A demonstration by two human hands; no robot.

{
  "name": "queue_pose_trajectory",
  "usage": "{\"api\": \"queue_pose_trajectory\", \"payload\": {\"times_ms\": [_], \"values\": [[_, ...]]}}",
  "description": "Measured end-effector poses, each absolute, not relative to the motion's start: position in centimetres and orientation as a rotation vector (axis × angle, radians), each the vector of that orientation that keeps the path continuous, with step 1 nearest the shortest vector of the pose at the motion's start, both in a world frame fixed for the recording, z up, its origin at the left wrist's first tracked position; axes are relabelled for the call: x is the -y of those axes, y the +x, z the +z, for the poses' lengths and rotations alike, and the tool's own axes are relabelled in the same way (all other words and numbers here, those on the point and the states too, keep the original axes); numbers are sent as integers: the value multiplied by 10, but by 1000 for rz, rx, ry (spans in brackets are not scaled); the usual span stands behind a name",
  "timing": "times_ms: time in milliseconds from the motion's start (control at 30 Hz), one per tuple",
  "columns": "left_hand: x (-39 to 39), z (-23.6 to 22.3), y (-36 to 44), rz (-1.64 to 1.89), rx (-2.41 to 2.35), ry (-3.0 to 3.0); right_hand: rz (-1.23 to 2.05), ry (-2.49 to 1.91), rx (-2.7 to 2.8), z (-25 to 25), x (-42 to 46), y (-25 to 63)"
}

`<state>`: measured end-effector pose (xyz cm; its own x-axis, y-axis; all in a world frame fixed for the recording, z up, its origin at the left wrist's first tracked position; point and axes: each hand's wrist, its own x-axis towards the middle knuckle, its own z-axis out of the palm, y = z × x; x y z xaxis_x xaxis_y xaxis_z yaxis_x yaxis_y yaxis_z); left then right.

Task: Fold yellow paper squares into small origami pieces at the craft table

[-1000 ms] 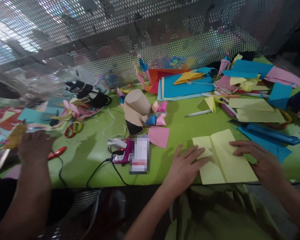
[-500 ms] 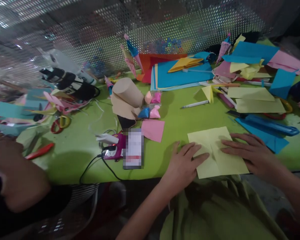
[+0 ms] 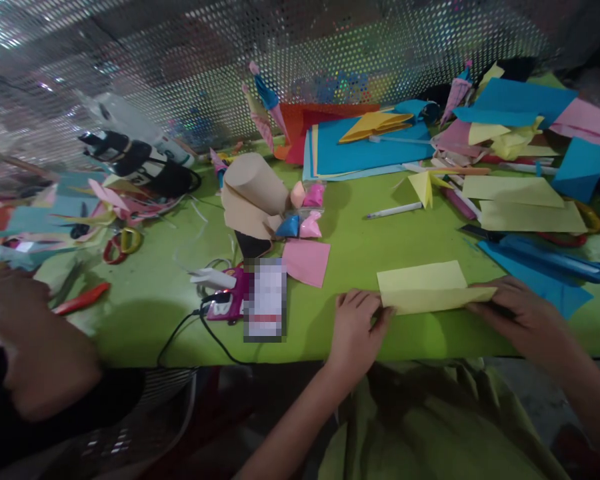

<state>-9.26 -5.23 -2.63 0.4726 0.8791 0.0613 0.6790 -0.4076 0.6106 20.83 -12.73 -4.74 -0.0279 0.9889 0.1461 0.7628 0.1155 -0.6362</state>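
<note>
A pale yellow sheet of paper [image 3: 423, 287] lies before me near the table's front edge, its near part turned up over the far part. My left hand [image 3: 357, 330] pinches its left end between thumb and fingers. At the right end, the paper's raised corner sits between the thumb and fingers of my right hand [image 3: 520, 317]. A blue box cutter [image 3: 563, 257] rests on blue paper beyond my right hand. Left of my left hand are a pink paper square [image 3: 306, 262] and a phone [image 3: 265, 300] with a blurred screen.
On the green table [image 3: 350, 220] stand a paper roll [image 3: 257, 180] and small bags of coloured clay [image 3: 300, 223]. A pen [image 3: 394, 211], scissors [image 3: 122, 245] and paper stacks [image 3: 370, 150] lie around. Another person's arm [image 3: 40, 333] rests at the left. Cables [image 3: 180, 327] run over the front edge.
The yellow paper lay spread under both flat hands; now its near part is folded up. My hands have drawn to its two ends and closed on them.
</note>
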Motion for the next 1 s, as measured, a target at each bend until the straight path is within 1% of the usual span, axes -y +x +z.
{"api": "queue_pose_trajectory", "payload": {"times_ms": [133, 367, 533, 700, 1000], "values": [[49, -29, -85, 510, -1410, 2211, 498, -1856, 1732, -49, 127, 205], [48, -33, -75, 546, -1509, 2191, 512, -1984, 1554, -53, 122, 199], [51, -36, -72, 642, -1544, 2090, 412, -1928, 1558, -59, 124, 198], [50, -36, -72, 625, -1547, 2051, 463, -1800, 1754, -58, 126, 202], [49, -34, -72, 630, -1536, 2109, 460, -1803, 1763, -56, 127, 202]]}}
